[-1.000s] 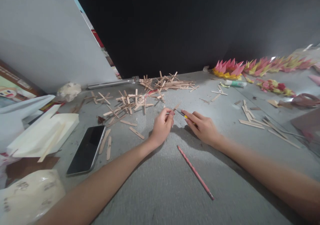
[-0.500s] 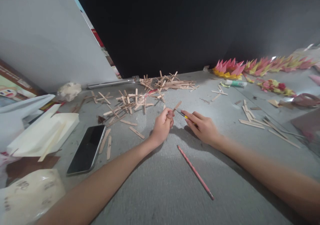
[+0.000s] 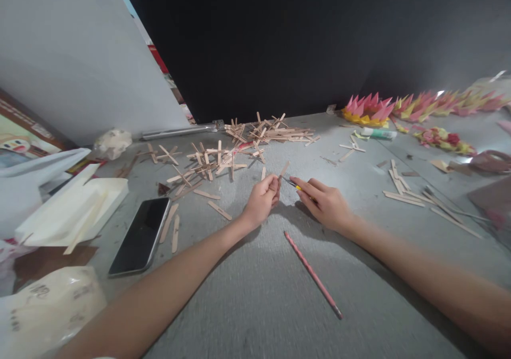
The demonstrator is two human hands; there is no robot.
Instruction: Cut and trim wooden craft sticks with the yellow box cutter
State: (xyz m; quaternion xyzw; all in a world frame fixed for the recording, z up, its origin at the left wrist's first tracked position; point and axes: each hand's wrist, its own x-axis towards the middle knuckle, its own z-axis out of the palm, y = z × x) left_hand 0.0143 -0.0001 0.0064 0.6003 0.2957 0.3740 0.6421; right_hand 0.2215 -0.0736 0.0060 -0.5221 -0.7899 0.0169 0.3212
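Observation:
Pinched in my left hand (image 3: 260,200) is a wooden popsicle stick (image 3: 285,168), its free end pointing up and away. My right hand (image 3: 326,203) is closed around a yellow craft knife (image 3: 297,186). The knife's thin dark tip reaches the stick just beyond my left fingers; I cannot tell whether it touches the wood. Below both hands, a pink pencil (image 3: 313,274) lies slanted on the grey table (image 3: 247,306).
Beyond my hands spreads a pile of crossed popsicle sticks (image 3: 275,134). A phone (image 3: 140,236) and white tray (image 3: 112,194) are at left. Pink and yellow paper flowers (image 3: 368,109), a glue stick (image 3: 379,133) and loose sticks (image 3: 403,198) lie right. A black panel (image 3: 303,45) stands behind.
My left fingers and the popsicle stick have turned slightly, so the stick stands a little steeper. The right hand with the knife stays nearly still. The whole view has shifted a little.

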